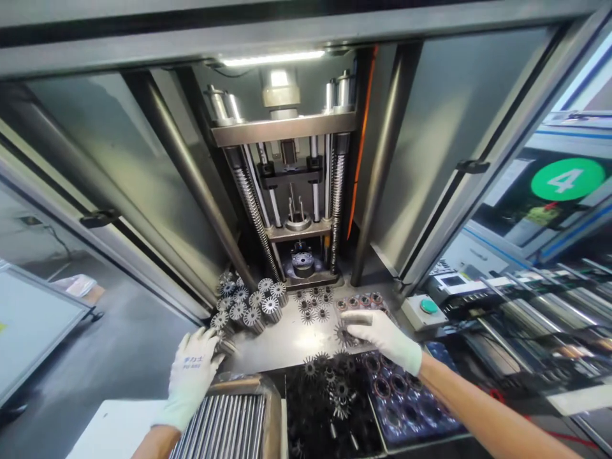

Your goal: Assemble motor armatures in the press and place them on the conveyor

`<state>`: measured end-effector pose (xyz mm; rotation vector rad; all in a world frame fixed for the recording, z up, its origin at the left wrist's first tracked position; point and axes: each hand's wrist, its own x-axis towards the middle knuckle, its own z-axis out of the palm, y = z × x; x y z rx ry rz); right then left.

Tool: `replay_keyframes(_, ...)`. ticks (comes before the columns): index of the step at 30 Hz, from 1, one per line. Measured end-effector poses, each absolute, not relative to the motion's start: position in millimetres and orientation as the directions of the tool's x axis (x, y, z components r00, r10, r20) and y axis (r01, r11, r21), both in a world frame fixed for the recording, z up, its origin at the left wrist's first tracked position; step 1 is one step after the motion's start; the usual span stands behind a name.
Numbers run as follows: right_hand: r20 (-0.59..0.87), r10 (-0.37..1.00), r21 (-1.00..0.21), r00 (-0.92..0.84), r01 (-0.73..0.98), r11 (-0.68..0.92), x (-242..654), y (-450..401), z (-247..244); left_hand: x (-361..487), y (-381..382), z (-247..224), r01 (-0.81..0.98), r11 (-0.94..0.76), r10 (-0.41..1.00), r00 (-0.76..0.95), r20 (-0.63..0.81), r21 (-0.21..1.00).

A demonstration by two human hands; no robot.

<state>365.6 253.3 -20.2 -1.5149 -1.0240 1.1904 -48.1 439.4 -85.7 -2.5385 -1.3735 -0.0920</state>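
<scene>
Both of my hands wear white gloves. My left hand is at the lower left, its fingers at the near edge of a group of slotted metal cores; whether it grips one cannot be made out. My right hand has its thumb and fingers around a toothed part, over a clear tray of round parts. Small toothed parts stand on the metal plate between the hands. More toothed parts lie on the black surface nearer to me.
A press with springs and rods stands behind the plate. A box of metal rods is at the front. A blue-purple tray lies front right, below a green button. Steel posts flank the press.
</scene>
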Motion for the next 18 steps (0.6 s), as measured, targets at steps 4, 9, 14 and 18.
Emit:
replay_keyframes(4,-0.007,0.946,-0.998,0.324,0.054,-0.026,373,315,-2,-46,435,-88,0.816,-0.563,0.793,0.579,0.189,-0.133)
replay_keyframes(9,0.168,0.861,-0.981,0.48,-0.006,0.195,376,423,24,-42,417,-91,0.808,-0.589,0.787,0.581,0.206,-0.027)
replay_keyframes(14,0.118,0.799,-0.988,0.589,0.147,0.038,369,496,24,-19,403,-65,0.83,-0.462,0.886,0.417,0.201,0.313)
replay_keyframes(18,0.014,0.793,-0.962,0.609,0.224,-0.155,377,522,11,24,404,-29,0.724,-0.444,0.896,0.369,0.246,0.529)
